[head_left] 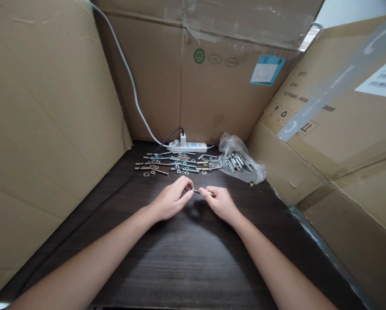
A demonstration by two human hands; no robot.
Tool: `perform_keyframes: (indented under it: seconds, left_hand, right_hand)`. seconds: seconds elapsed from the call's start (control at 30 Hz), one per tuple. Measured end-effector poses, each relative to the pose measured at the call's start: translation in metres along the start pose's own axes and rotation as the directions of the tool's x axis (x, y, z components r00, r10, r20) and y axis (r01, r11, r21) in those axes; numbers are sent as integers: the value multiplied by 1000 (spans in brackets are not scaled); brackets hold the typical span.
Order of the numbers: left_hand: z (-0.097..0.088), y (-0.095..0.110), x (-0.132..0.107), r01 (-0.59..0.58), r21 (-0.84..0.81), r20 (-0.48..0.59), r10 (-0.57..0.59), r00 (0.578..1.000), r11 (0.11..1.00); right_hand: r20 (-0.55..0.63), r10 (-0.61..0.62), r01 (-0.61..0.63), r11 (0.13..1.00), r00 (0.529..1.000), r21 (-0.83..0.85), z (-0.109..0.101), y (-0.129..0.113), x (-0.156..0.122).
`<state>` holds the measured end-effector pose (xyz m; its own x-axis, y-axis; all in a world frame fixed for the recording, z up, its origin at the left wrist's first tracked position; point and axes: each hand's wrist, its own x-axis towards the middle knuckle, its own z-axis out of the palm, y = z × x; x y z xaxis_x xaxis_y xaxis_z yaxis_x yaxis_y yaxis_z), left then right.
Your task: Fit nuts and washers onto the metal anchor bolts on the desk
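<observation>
A thin brass-coloured bolt (196,191) is held level between my two hands, just above the dark table. My right hand (221,203) is closed around its thicker end, with the thumb along the top. At the other end, the thumb and fingertips of my left hand (171,200) pinch the bolt's tip. Whether a nut or washer sits under those fingers is too small to tell. Beyond my hands lie rows of loose silver and brass bolts (183,163), with nuts and washers (153,172) scattered among them.
A clear plastic bag (241,161) of metal bolts lies at the back right. Behind the rows is a white power strip (193,147) with a plugged-in adapter (183,138). A black cable (105,200) crosses the table's left side. Cardboard walls (160,86) enclose the table (167,262).
</observation>
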<state>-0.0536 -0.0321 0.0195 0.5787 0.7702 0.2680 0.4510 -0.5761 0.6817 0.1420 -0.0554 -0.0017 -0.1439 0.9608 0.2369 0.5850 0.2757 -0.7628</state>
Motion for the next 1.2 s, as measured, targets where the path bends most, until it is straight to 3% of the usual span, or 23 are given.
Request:
perform_keyframes:
  seconds: [0.33,0.93,1.07,1.2]
  left_hand:
    - [1,-2,0,-55,43,38,54,998,998]
    - [8,-11,1,-28,34,76,26,997,999]
    - [7,-4,1,-42,27,83,40,996,999]
    - [4,5,-2,-32,2,88,32,996,999]
  right_hand:
    - [18,11,-11,1000,1000,-6,-1,1,0]
    - [33,-21,21,999,999,-27,0,-5,-4]
    - [47,60,-67,985,997,159,1,-2,-1]
    - [126,239,-270,860,963,434,2,0,2]
